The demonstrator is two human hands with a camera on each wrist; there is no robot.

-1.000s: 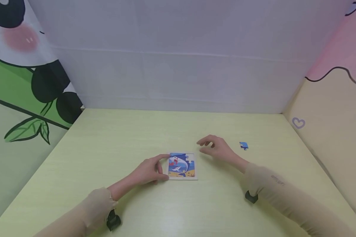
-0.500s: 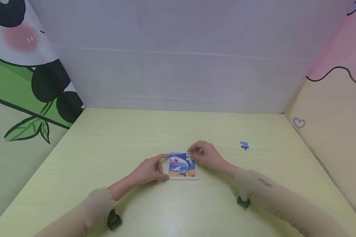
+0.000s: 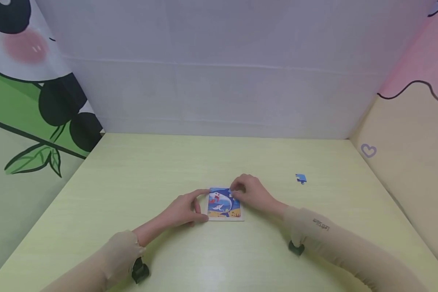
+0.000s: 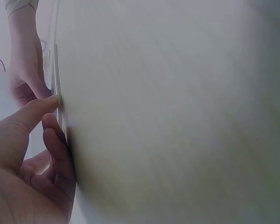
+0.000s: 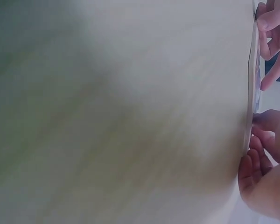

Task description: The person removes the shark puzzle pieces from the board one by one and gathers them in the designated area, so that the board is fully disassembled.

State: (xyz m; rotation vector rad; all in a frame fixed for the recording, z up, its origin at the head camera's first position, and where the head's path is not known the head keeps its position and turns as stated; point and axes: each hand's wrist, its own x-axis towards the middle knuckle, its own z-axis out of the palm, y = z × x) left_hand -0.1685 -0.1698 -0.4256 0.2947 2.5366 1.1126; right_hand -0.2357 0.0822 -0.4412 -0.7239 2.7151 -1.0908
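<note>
A small jigsaw puzzle (image 3: 220, 205) in a pale frame, with a blue dolphin picture, lies flat on the table in the head view. My left hand (image 3: 182, 209) grips its left side, index finger at the upper corner and thumb at the lower one. At the upper right corner my right hand (image 3: 253, 192) bends over the puzzle, thumb and index finger close together on a puzzle piece that they mostly hide. The wrist views show the board edge-on: my left hand (image 4: 42, 154) at one side, my right hand (image 5: 266, 154) at the other.
A loose blue puzzle piece (image 3: 301, 178) lies on the table (image 3: 160, 162) to the right, beyond the right hand. A pale curtain-like back panel (image 3: 219, 97) stands behind the table, with printed side panels left and right.
My right hand has moved left and slightly down, from beside the puzzle onto its upper right corner, and its fingers have drawn closer together. The left hand stays put.
</note>
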